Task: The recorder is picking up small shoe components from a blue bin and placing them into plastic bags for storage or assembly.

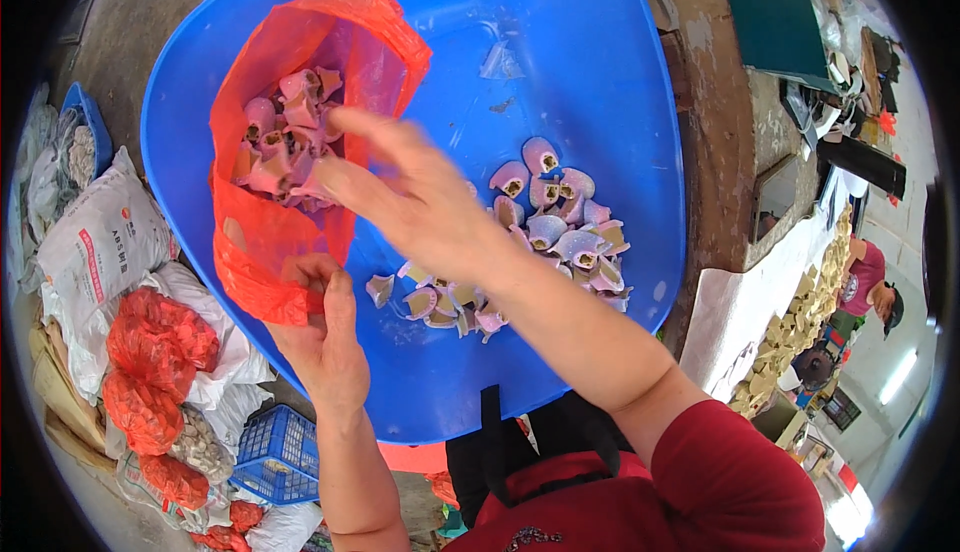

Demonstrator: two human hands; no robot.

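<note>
Right hand [400, 187] hovered, fingers spread and empty, at the mouth of the red plastic bag [290, 72] of purple pieces [285, 147]; left hand [320, 337] pinched the bag's lower edge, inside the blue tub [600, 72].

A single head-worn fisheye view looks steeply down from just above the person's chest, facing forward and down onto a large blue tub [600, 72] that fills most of the middle of the picture at close range. The person's own forearms enter from the lower edge, the left hand [325, 337] and right hand [415, 192] close beneath the lens. Straight edges bow toward the dark round rim. At the left margin the floor with sacks [100, 242] shows; at the right, a counter [740, 302] curves away, far off.
</note>
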